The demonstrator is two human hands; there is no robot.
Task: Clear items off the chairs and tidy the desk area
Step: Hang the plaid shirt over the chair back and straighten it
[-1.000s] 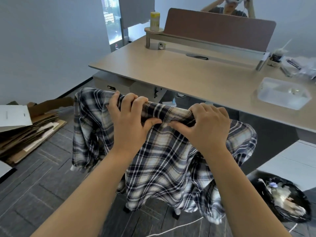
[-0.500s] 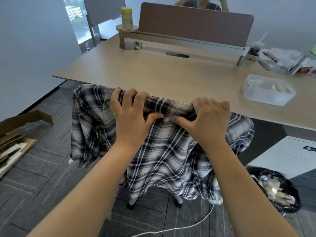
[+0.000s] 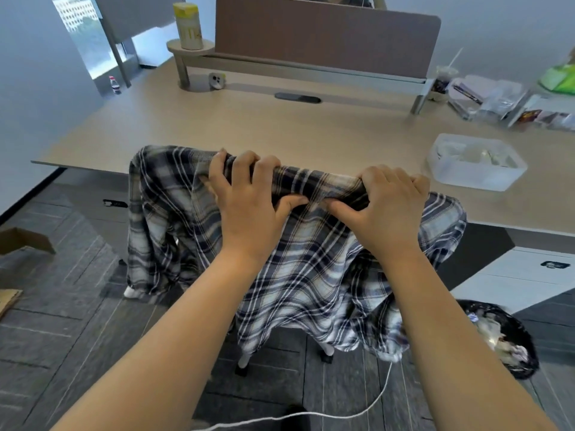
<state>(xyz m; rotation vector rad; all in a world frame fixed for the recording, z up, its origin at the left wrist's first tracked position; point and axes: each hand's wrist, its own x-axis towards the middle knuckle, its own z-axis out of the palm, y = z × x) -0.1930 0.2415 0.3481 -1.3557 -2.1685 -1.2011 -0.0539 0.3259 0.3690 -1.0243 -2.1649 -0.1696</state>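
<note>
A blue, white and tan plaid shirt [image 3: 298, 275] hangs over the back of a chair that stands at the wooden desk [image 3: 280, 129]. The shirt hides almost all of the chair; only its feet [image 3: 245, 362] show below the hem. My left hand [image 3: 249, 203] grips the top of the chair back through the cloth, fingers curled over the far side and thumb on the near side. My right hand [image 3: 385, 209] grips the same top edge just to the right. One sleeve droops down at the left [image 3: 146, 231].
A clear plastic box [image 3: 476, 163] sits on the desk at the right, with packets and bags [image 3: 497, 101] behind it. A yellow canister [image 3: 188, 26] stands on a small shelf. A black bin bag [image 3: 504, 340] with trash lies on the floor at the right. A white cable [image 3: 357, 412] crosses the floor.
The chair with the shirt has come closer to the desk, its top edge now over the desk's front edge. Both hands keep the same grip. The cardboard at the left has slid mostly out of view.
</note>
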